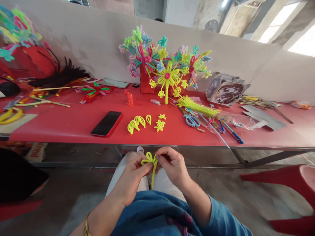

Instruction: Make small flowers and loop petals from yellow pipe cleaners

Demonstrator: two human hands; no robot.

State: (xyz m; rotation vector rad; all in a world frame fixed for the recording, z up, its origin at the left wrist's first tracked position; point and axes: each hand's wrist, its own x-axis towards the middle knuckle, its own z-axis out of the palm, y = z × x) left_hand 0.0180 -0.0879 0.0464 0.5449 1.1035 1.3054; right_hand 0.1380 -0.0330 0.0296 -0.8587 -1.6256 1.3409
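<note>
Above my lap, a yellow pipe cleaner (149, 157) is bent into loops, with a straight end hanging down. My left hand (137, 167) pinches it from the left side. At its right, my right hand (172, 164) pinches the same piece between thumb and fingers; the fingertips partly hide it. Beyond my hands on the red table (73, 127) lie several yellow pipe-cleaner loops (136, 123) and small yellow pipe-cleaner flowers (159, 125). A large yellow pipe-cleaner flower (168, 77) stands upright behind them.
A phone (107, 123) lies left of the loops. Blue-handled scissors (192, 120) and a bundle of yellow pipe cleaners (199, 106) lie to the right. Colourful pipe-cleaner flowers fill a red box (145, 82) at the back. A red stool (287, 177) stands at right.
</note>
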